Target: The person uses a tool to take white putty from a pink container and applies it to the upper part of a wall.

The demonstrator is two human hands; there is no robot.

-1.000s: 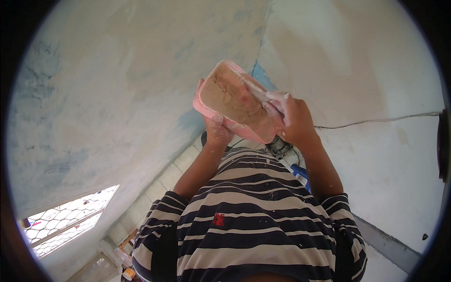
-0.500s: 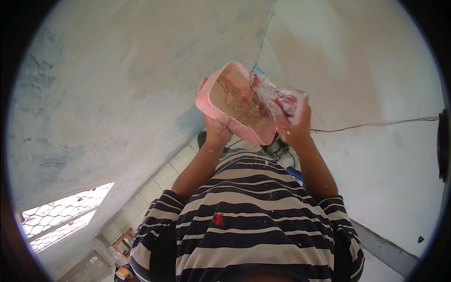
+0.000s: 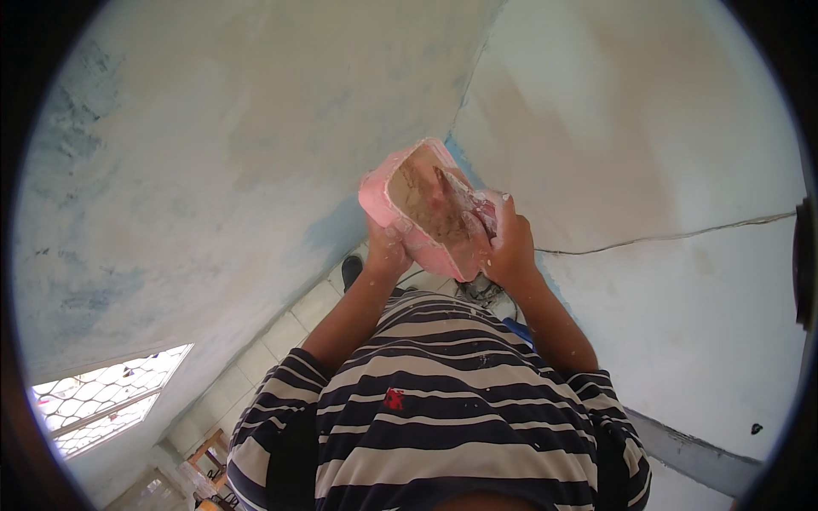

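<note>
My left hand [image 3: 389,247] grips a pink plastic tub [image 3: 377,198] from its near left side, thumb up against the wall and the other fingers mostly hidden beneath. The tub is tilted, its open top facing me. Inside lies light brown, lumpy putty [image 3: 419,198], with some smeared along the walls. My right hand [image 3: 509,241] is closed round a putty knife [image 3: 463,194] spattered white and red. Its blade reaches down into the tub, over the putty. Pale smears cover the fingers of both hands.
Two patchy plastered walls [image 3: 213,170] meet in a corner beyond the tub. A cable [image 3: 665,244] runs along the right wall. Below are floor tiles [image 3: 281,336], a dark object [image 3: 481,291] and something blue [image 3: 518,330]. A grilled window [image 3: 111,392] and wooden furniture [image 3: 207,456] are lower left.
The tub and both hands have shifted slightly down. My right hand has moved left, and the putty knife's blade has gone from the tub's right rim to inside it.
</note>
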